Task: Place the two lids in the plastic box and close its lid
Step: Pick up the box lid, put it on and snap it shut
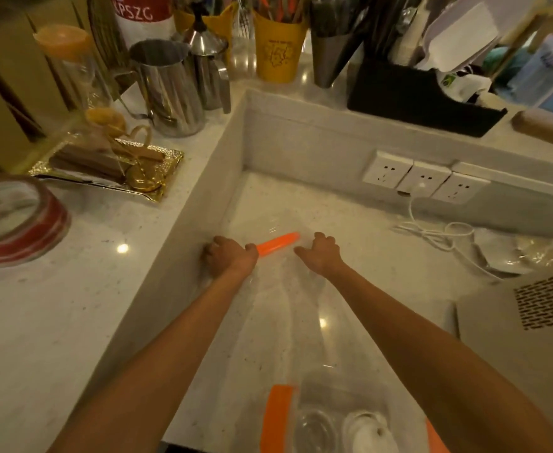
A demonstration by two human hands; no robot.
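Observation:
A clear plastic box (333,397) with orange side clips (276,416) stands at the bottom edge of the view on the lower white counter. Inside it lie two lids side by side: a transparent lid (314,429) and a white lid (369,433). The box's own see-through lid (288,302) is swung up and away from me, with an orange latch (278,243) on its far edge. My left hand (231,258) grips that edge left of the latch. My right hand (320,255) curls over the edge to the right of it.
A raised ledge on the left holds a tape roll (17,220), a gold tray (111,168) and steel pitchers (167,86). Yellow cups (278,50) and a black organiser (422,96) stand behind. Wall sockets (422,178), a white cable (431,233) and a perforated appliance (546,299) are to the right.

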